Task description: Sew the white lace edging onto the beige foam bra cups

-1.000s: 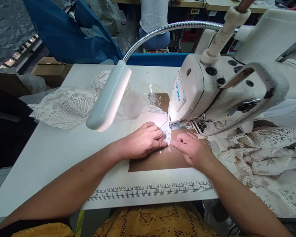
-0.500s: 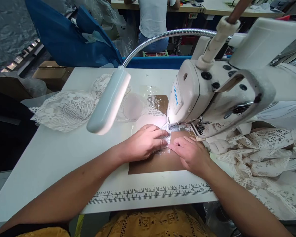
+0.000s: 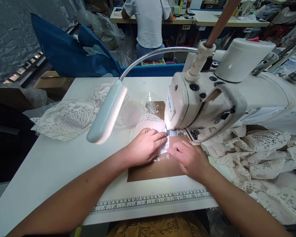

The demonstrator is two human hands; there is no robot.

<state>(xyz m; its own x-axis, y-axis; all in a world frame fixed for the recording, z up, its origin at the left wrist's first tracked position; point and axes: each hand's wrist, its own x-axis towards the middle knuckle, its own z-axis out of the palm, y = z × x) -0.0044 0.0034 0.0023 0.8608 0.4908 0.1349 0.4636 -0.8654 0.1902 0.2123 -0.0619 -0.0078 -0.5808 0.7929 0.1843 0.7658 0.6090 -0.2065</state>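
A white sewing machine point(image 3: 187, 102) stands on the white table point(image 3: 51, 161). Under its needle lies a small piece of white lace point(image 3: 164, 144) on a brown plate point(image 3: 153, 171). My left hand point(image 3: 144, 146) lies flat on the lace, fingers stretched toward the needle. My right hand point(image 3: 187, 157) rests just right of it, fingers together and pressing the lace edge down. Pale cup pieces point(image 3: 132, 113) lie behind the needle.
A gooseneck lamp point(image 3: 106, 113) hangs over the table's left half. Lace pieces point(image 3: 64, 118) are piled at the left, and a heap of lace point(image 3: 261, 158) lies at the right. A printed ruler point(image 3: 150, 199) runs along the front edge. A person in white point(image 3: 149, 23) sits behind.
Both hands have slid a little toward the needle with the lace. The view has tilted up, so more of the room behind shows.
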